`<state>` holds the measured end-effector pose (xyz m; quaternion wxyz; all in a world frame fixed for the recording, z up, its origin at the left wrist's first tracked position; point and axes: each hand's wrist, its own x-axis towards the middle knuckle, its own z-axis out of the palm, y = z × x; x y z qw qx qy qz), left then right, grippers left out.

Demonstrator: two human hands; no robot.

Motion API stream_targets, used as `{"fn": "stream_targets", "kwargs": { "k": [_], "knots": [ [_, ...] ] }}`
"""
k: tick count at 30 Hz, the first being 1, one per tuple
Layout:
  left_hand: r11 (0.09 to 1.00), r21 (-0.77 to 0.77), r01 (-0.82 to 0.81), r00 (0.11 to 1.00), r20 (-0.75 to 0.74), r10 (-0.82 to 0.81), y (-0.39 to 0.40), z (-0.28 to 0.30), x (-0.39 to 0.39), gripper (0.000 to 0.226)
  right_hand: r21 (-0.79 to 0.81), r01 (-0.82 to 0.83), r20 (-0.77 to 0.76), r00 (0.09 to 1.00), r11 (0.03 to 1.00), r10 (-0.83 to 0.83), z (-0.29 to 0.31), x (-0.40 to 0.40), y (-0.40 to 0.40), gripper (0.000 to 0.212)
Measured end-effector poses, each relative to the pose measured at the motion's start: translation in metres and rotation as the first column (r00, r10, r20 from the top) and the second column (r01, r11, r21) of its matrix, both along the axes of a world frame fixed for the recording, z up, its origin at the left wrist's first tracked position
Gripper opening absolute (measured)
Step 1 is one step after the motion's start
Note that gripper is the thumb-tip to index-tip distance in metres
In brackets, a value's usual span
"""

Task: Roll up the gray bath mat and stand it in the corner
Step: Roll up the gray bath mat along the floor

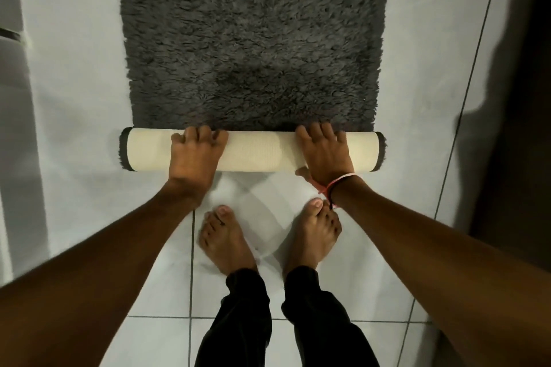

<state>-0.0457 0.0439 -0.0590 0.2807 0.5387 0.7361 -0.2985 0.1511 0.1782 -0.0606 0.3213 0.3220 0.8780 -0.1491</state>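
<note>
The gray bath mat (253, 39) lies shaggy side up on the white tiled floor, stretching away from me. Its near end is rolled into a tube (259, 152) with the cream backing facing out. My left hand (195, 158) rests on top of the roll left of centre, fingers curled over its far side. My right hand (323, 155) presses on the roll right of centre, fingers over the far edge and thumb on the near side. A pink and red string bracelet circles my right wrist.
My two bare feet (268, 235) stand on the tiles just behind the roll. A dark door or wall panel (518, 98) runs along the right. A pale wall or fixture edge (15, 128) borders the left. Bare floor shows on both sides of the mat.
</note>
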Motion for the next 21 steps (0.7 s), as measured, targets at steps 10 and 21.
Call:
{"fn": "stream_targets", "kwargs": {
  "k": [10, 21],
  "knots": [
    [0.992, -0.079, -0.097, 0.99, 0.096, 0.105, -0.065, 0.01, 0.059, 0.073, -0.136, 0.091, 0.106, 0.991, 0.987, -0.077, 0.013, 0.046, -0.062, 0.076],
    [0.909, 0.396, -0.132, 0.99, 0.099, 0.1, -0.021, 0.023, -0.003, 0.086, 0.03, 0.214, -0.282, 0.939, 0.976, -0.197, 0.019, 0.002, -0.001, 0.056]
  ]
}}
